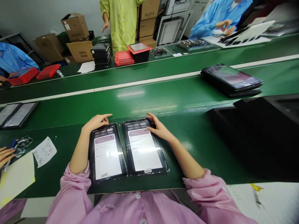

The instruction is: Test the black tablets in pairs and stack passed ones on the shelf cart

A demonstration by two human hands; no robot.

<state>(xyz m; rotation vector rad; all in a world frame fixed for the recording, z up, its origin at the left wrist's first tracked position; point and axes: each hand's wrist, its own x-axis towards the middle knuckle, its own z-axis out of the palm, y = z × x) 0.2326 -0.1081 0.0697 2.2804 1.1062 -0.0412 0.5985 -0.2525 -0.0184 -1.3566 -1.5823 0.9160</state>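
Observation:
Two tablets lie side by side in front of me, both with lit screens showing a white page below a mauve banner. At the top edge of the left tablet (107,155) is my left hand (98,122), fingers stretched out to the right and holding nothing. My right hand (161,128) is at the upper right corner of the right tablet (145,149). Its fingers are apart, one over the top edge and another over the screen. Clear film appears to stick out around both tablets, and each has a small label near its bottom edge.
Stacked tablets (231,79) stand at the right on the green line, near a large black object (263,137). At left are more tablets (20,115), a handwritten note (45,151), yellowish paper (18,177) and another person's hand (6,155). Co-workers stand or sit across the line.

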